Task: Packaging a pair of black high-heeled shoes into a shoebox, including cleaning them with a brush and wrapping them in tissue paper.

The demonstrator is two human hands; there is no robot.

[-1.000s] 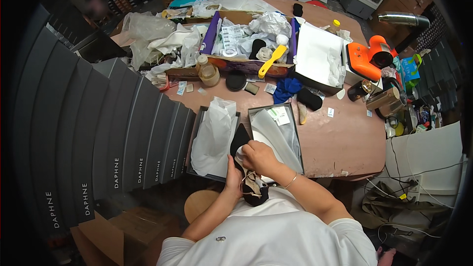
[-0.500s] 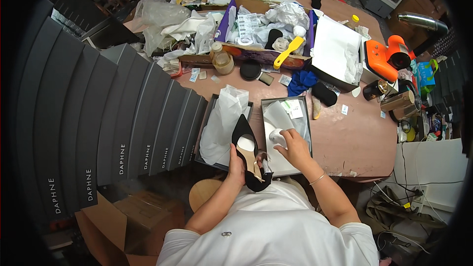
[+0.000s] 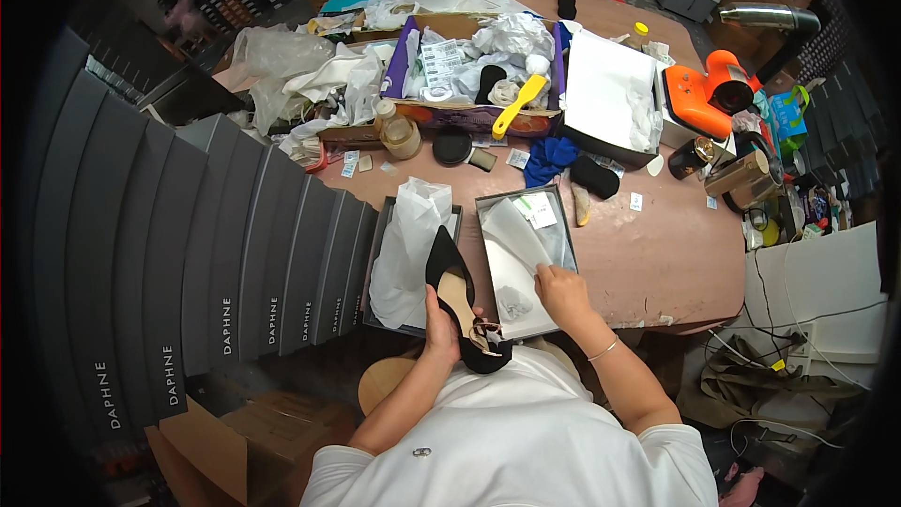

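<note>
Grasping black pointed shoe in left hand; pinching edge of white tissue paper with right hand.

Holding the shoe toe-outward, near the white shirt, before two open grey boxes; no longer carrying the crumpled wad in the right, now lying at the near end of the right-hand box; showing a bare insole, so probably counting as emptied of stuffing; hiding inside the toe, anything deeper; concealing beneath the shoe, most left fingertips; blurring into clutter, strap and wrapping at the heel; covering most of the left-hand box, more paper.
</note>
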